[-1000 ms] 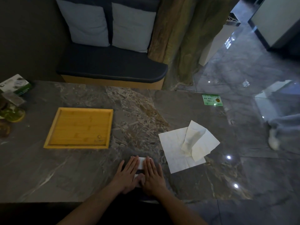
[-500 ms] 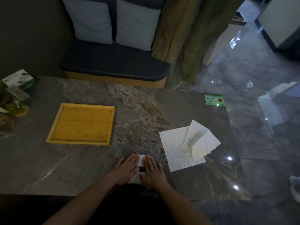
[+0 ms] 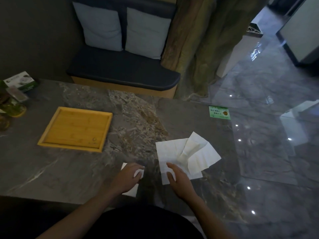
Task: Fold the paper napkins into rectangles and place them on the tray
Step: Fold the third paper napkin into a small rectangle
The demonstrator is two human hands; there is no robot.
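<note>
Two hands [image 3: 153,178], green card [image 3: 219,112] – txt unreadable

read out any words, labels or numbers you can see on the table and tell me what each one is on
Nothing is legible.
Green card at the table's far right edge: dark print and a round emblem, too blurred to read.
White-and-green box at the far left: a logo and print, too small to read.
Wooden tray: a small mark near its corner, unreadable.

The hands no longer lie side by side on the folded napkin [image 3: 132,185] at lower centre. The right hand [image 3: 179,181] now sits further right, fingers over the near corner of the unfolded napkins [image 3: 174,152], while the left hand [image 3: 126,178] alone covers the folded one.
</note>
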